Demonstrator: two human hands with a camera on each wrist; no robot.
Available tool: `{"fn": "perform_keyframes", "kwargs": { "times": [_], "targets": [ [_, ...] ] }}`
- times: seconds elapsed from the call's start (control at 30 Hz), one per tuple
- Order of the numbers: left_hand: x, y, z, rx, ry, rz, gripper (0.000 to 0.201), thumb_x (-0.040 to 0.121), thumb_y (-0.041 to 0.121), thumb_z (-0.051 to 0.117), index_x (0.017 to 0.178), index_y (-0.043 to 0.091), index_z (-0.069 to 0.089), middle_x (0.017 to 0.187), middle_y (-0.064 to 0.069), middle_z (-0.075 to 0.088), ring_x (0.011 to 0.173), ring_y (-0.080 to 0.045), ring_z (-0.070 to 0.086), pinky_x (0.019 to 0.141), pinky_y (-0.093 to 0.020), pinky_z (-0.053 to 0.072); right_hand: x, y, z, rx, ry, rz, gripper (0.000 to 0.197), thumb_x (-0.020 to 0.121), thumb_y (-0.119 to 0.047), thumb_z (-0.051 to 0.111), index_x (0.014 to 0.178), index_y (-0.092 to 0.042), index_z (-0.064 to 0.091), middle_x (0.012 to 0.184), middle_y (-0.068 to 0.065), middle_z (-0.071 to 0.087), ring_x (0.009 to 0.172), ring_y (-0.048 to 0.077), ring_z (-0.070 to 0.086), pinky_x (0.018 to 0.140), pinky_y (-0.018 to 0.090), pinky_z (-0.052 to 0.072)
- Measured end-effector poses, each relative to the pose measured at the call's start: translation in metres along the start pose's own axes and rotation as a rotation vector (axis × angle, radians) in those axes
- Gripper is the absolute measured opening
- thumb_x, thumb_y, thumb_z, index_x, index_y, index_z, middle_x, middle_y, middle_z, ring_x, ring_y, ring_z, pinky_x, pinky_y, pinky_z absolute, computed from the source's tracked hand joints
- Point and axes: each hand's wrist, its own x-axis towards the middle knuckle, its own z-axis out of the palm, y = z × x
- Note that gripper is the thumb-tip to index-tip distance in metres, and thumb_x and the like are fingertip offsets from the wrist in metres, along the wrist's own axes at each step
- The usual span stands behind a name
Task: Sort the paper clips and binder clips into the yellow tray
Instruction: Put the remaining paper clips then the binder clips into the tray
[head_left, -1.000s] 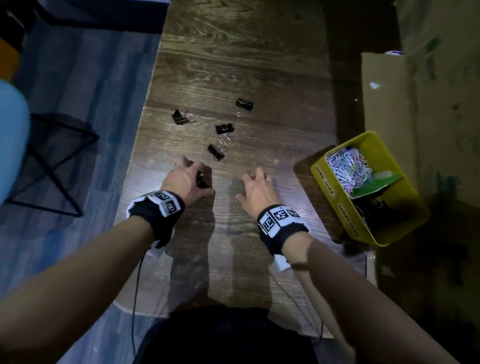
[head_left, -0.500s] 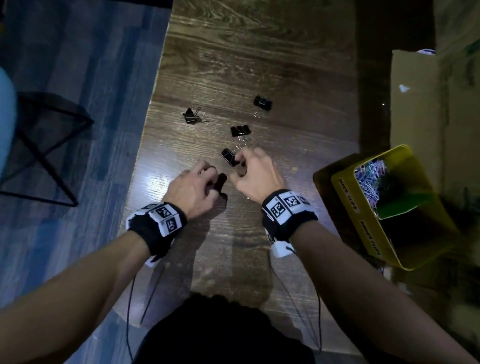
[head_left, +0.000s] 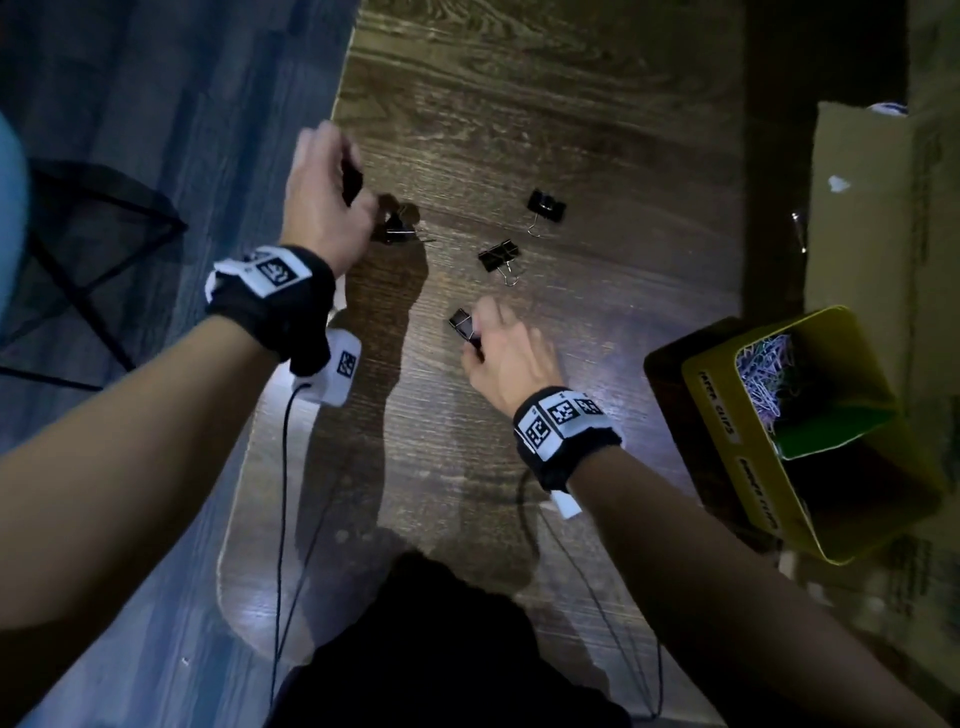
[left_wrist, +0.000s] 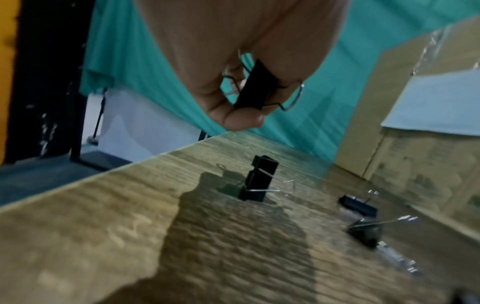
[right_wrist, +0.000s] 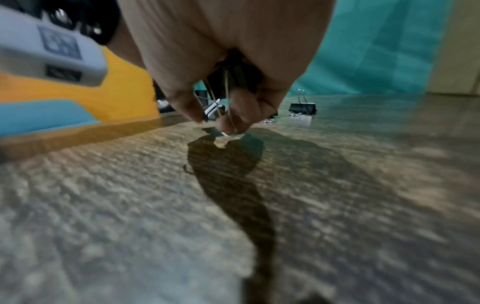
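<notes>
Head view | left hand (head_left: 322, 192) pinches one black binder clip (left_wrist: 255, 86) | right hand (head_left: 506, 348) grips another (head_left: 464, 323) | three loose clips left of yellow tray (head_left: 727, 415)

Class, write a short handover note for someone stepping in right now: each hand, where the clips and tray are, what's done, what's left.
Left hand grips a black binder clip above the table.
Right hand pinches another binder clip at the tabletop.
Yellow tray at right already holds coloured paper clips.
Left: three loose binder clips, under the left hand, mid-table and farther, plus both held ones.
</notes>
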Motion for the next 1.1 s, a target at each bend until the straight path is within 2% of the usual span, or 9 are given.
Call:
{"fn": "perform_keyframes", "kwargs": {
  "times": [0.07, 0.13, 0.27, 0.37, 0.47, 0.63, 0.8, 1.0, 1.1],
  "targets": [
    [0.011, 0.0, 0.003, 0.16, -0.103, 0.069, 0.023, 0.08, 0.001, 0.05, 0.093, 0.02, 0.05, 0.099, -0.001, 0.045, 0.087, -0.012, 0.045, 0.083, -0.027, 0.043, -0.003, 0.003, -0.004, 0.227, 0.056, 0.049, 0.029, 0.09, -0.021, 0.052, 0.115, -0.019, 0.038, 0.096, 0.004, 0.06, 0.069, 0.023, 0.061, 0.056, 0.033, 0.052],
    [0.017, -0.001, 0.009, 0.295, -0.239, 0.121, 0.02, 0.088, 0.015, 0.051, 0.107, 0.017, 0.055, 0.109, -0.01, 0.047, 0.095, -0.021, 0.05, 0.088, -0.038, 0.045, -0.004, 0.007, -0.011, 0.469, 0.09, 0.137, 0.041, 0.091, -0.02, 0.05, 0.13, -0.027, 0.04, 0.093, 0.002, 0.063, 0.065, 0.021, 0.062, 0.054, 0.03, 0.051],
    [0.015, -0.001, 0.024, 0.469, -0.41, 0.102, 0.056, 0.079, 0.056, 0.061, 0.118, 0.016, 0.057, 0.116, -0.014, 0.044, 0.106, -0.03, 0.05, 0.091, -0.044, 0.046, 0.009, 0.02, -0.015, 1.127, 0.18, 0.45, 0.032, 0.095, -0.022, 0.04, 0.117, -0.027, 0.063, 0.071, 0.001, 0.062, 0.05, 0.013, 0.053, 0.039, 0.019, 0.037],
    [0.011, -0.002, 0.036, 0.574, -0.47, 0.075, 0.055, 0.074, 0.047, 0.071, 0.116, 0.014, 0.057, 0.118, -0.015, 0.041, 0.104, -0.035, 0.051, 0.091, -0.044, 0.046, 0.014, 0.032, -0.03, 1.638, 0.206, 0.498, 0.032, 0.093, -0.02, 0.033, 0.104, -0.016, 0.063, 0.067, -0.002, 0.046, 0.045, 0.01, 0.043, 0.033, 0.014, 0.02],
    [0.006, 0.0, 0.043, 0.575, -0.452, 0.141, 0.028, 0.082, 0.024, 0.067, 0.104, 0.008, 0.064, 0.113, -0.019, 0.046, 0.096, -0.039, 0.054, 0.082, -0.043, 0.047, 0.013, 0.046, -0.051, 1.912, 0.138, 0.425, 0.03, 0.095, -0.027, 0.032, 0.092, -0.015, 0.059, 0.062, -0.004, 0.045, 0.045, 0.008, 0.043, 0.03, 0.013, 0.023],
    [0.001, 0.017, 0.044, 0.436, -0.444, 0.092, 0.018, 0.084, 0.021, 0.064, 0.092, 0.006, 0.068, 0.096, -0.016, 0.062, 0.086, -0.03, 0.061, 0.073, -0.032, 0.048, -0.013, 0.064, -0.081, 1.943, 0.165, 0.425, 0.031, 0.098, -0.03, 0.033, 0.096, -0.013, 0.059, 0.062, -0.003, 0.053, 0.047, 0.006, 0.045, 0.032, 0.016, 0.029],
    [-0.027, 0.08, 0.05, -0.537, -0.445, -0.36, 0.011, 0.081, 0.003, 0.065, 0.072, 0.003, 0.059, 0.069, -0.017, 0.058, 0.055, -0.022, 0.063, 0.053, -0.029, 0.056, -0.07, 0.096, -0.095, 1.94, 0.315, 0.535, 0.03, 0.096, -0.028, 0.039, 0.097, -0.008, 0.061, 0.062, -0.002, 0.05, 0.049, 0.005, 0.043, 0.037, 0.014, 0.028],
    [-0.097, 0.182, 0.095, -0.825, -0.873, -0.444, 0.008, 0.087, 0.002, 0.056, 0.093, -0.003, 0.057, 0.078, -0.021, 0.058, 0.054, -0.021, 0.066, 0.044, -0.018, 0.05, -0.149, 0.137, -0.106, 2.095, 0.503, 0.505, 0.024, 0.091, -0.029, 0.043, 0.098, -0.011, 0.057, 0.071, -0.004, 0.05, 0.055, 0.002, 0.041, 0.035, 0.012, 0.028],
    [-0.139, 0.221, 0.132, -0.772, -1.132, -0.438, 0.002, 0.085, 0.002, 0.059, 0.084, 0.001, 0.06, 0.072, -0.015, 0.063, 0.055, -0.021, 0.065, 0.047, -0.02, 0.054, -0.186, 0.163, -0.11, 2.061, 0.665, 0.547, 0.026, 0.091, -0.03, 0.043, 0.098, -0.011, 0.058, 0.07, -0.002, 0.05, 0.056, 0.005, 0.043, 0.035, 0.014, 0.03]
  ]
}}
